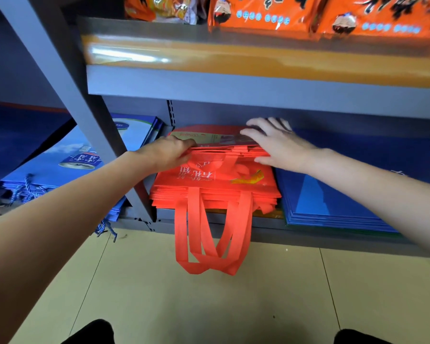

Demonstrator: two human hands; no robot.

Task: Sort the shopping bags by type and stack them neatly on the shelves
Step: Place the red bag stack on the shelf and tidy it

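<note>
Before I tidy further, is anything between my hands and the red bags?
Nothing visible: the left hand pinches the red bag stack and the right hand lies flat on it.

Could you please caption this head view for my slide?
Both hands, left and right, square red bags on shelf.

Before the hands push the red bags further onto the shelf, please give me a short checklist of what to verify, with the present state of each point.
1. Left hand grips the edge of the upper red bags: ok.
2. Right hand lies flat on top, open: ok.
3. Red handles tucked in: not ok, they hang over the shelf edge toward the floor.
4. Red pile apart from blue flat bags on the right: ok, side by side.
5. Pile edges squared: not ok, layers look uneven.
6. Room behind the pile: cannot tell.
</note>
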